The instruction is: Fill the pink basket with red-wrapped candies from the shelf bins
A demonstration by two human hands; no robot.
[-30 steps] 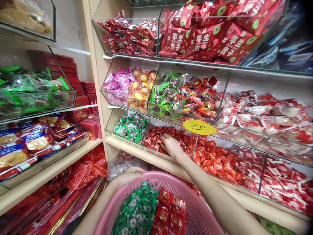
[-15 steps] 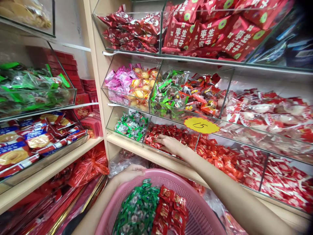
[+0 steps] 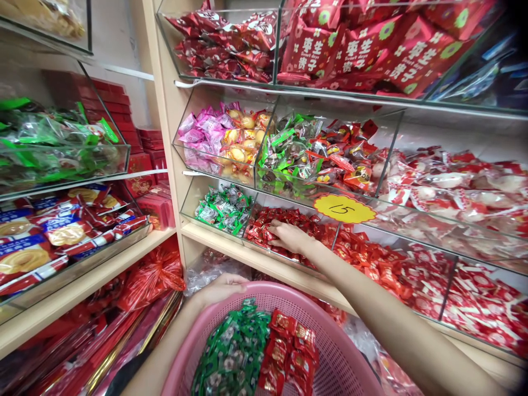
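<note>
My left hand [image 3: 223, 287] is closed over the far left rim of a pink plastic basket [image 3: 330, 330]. Inside the basket lie green-wrapped candies [image 3: 233, 346] on the left and red-wrapped candies [image 3: 284, 352] beside them. Stretched forward over the lowest shelf, my right hand [image 3: 289, 236] rests in a clear bin of dark red wrapped candies [image 3: 264, 220]. Its fingers are apart and touch the candies, with the fingertips partly sunk among them.
Left of that bin sits one with green and silver candies [image 3: 225, 209]; brighter red candies [image 3: 371, 256] fill the bin to the right. A yellow price tag [image 3: 345, 209] marked 15 hangs above. A wooden shelf edge [image 3: 223, 247] runs between basket and bins.
The view has shifted slightly, so shelves and bins sit a little differently. My right hand stays among the dark red candies, and my left hand keeps its hold on the rim.
</note>
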